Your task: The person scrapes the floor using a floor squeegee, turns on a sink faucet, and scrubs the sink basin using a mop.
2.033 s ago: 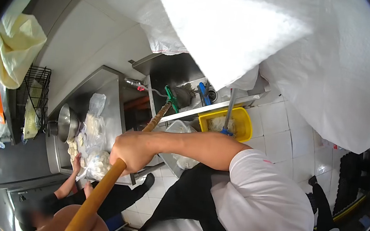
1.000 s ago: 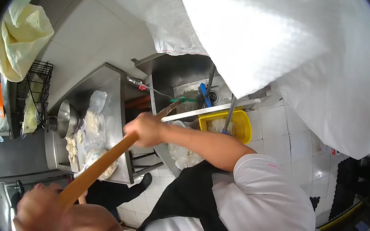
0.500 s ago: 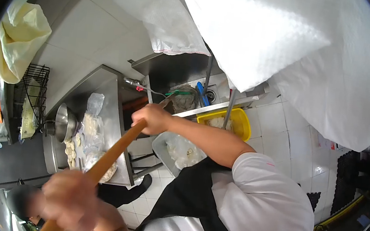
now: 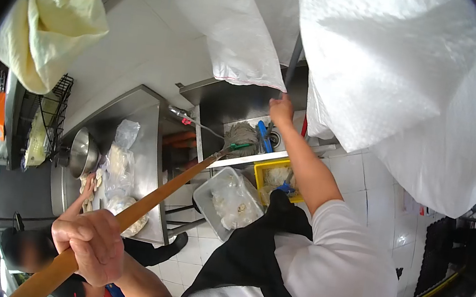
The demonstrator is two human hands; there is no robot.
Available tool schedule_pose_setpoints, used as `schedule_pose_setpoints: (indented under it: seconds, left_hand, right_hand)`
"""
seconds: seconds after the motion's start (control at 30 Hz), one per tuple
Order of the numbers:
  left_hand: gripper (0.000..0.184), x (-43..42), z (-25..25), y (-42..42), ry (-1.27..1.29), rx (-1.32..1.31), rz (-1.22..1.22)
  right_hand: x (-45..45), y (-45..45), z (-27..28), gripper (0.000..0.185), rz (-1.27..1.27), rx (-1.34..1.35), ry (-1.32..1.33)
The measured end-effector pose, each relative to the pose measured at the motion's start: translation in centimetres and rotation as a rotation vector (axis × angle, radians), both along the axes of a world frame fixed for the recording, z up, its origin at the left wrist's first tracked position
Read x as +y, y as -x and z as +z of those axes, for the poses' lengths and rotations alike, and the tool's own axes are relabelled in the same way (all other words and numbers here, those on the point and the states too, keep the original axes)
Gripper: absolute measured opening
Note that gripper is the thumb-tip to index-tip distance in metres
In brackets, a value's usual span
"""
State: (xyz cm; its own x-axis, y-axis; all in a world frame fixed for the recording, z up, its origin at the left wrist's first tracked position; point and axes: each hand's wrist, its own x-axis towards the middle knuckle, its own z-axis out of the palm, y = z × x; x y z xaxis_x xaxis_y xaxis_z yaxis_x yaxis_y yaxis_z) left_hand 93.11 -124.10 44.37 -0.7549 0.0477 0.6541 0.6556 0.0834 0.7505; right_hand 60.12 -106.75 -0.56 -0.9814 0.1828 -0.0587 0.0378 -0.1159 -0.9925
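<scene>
My left hand [image 4: 89,244] is closed round the wooden handle of a mop [image 4: 154,197], which runs diagonally up to a green clamp. The grey stringy mop head [image 4: 243,137] lies in a steel sink [image 4: 219,110]. My right hand [image 4: 282,111] is off the handle, reaching over the sink. Its fingers curl at the lower end of a grey pipe [image 4: 294,60], just under the hem of a hanging white sack [image 4: 243,60]. A blue-handled thing [image 4: 264,136] leans in the sink beside the mop head.
Below the sink stand a grey tub [image 4: 208,195] with plastic bags and a yellow basin [image 4: 258,178]. At left, a steel table [image 4: 150,164] bears a metal bowl [image 4: 84,153], bags and dough-like pieces. A co-worker's hand [image 4: 88,185] touches those pieces. Big white sacks [image 4: 390,66] hang at upper right.
My right hand has let go of the mop handle and moved up and right to the grey pipe. My left hand still grips the handle. A co-worker's hand has appeared at the table.
</scene>
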Motion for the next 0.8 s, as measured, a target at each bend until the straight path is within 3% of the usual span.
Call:
schedule_pose_setpoints:
  seconds: [0.03, 0.07, 0.13, 0.17, 0.23, 0.27, 0.37, 0.4, 0.53, 0.8]
  left_hand:
    - [0.017, 0.3, 0.0, 0.1, 0.005, -0.012, -0.007]
    - [0.016, 0.6, -0.2, 0.2, -0.011, -0.011, -0.012]
    - [0.015, 1.2, -0.3, 0.3, 0.008, -0.003, -0.007]
    - [0.015, 1.6, -0.4, 0.3, 0.027, 0.007, -0.001]
    - [0.014, 2.1, -0.3, -0.2, 0.024, -0.006, 0.029]
    - [0.015, 2.2, -0.2, -0.5, 0.019, -0.022, 0.06]
    - [0.017, 1.9, -0.4, -1.1, 0.002, -0.038, 0.107]
    - [0.017, 1.8, -0.4, -1.2, -0.006, -0.031, 0.117]
    - [0.017, 1.9, -0.4, -1.4, -0.011, -0.038, 0.134]
    - [0.017, 2.4, -0.6, -1.8, -0.023, -0.024, 0.142]
  right_hand:
    - [-0.1, 3.4, -3.4, 0.05, -0.095, -0.154, -0.498]
    - [-0.5, 5.3, -4.4, 0.05, -0.089, -0.15, -0.498]
    - [-0.8, 7.0, -5.4, 0.053, -0.224, -0.269, -0.748]
    - [-0.5, 6.5, -3.7, 0.053, -0.217, -0.266, -0.75]
    - [-0.1, 5.0, 0.7, 0.054, -0.095, -0.494, -0.299]
    - [-0.3, 5.4, -0.1, 0.054, -0.083, -0.497, -0.301]
    - [1.0, 7.7, -3.8, 0.043, -0.111, -0.187, -0.637]
    - [0.8, 8.1, -5.2, 0.038, -0.219, -0.118, -0.559]
    - [2.6, 5.4, 5.4, 0.038, -0.091, -0.218, -0.723]
    - [6.0, 9.2, 6.3, 0.033, -0.155, -0.192, -0.733]
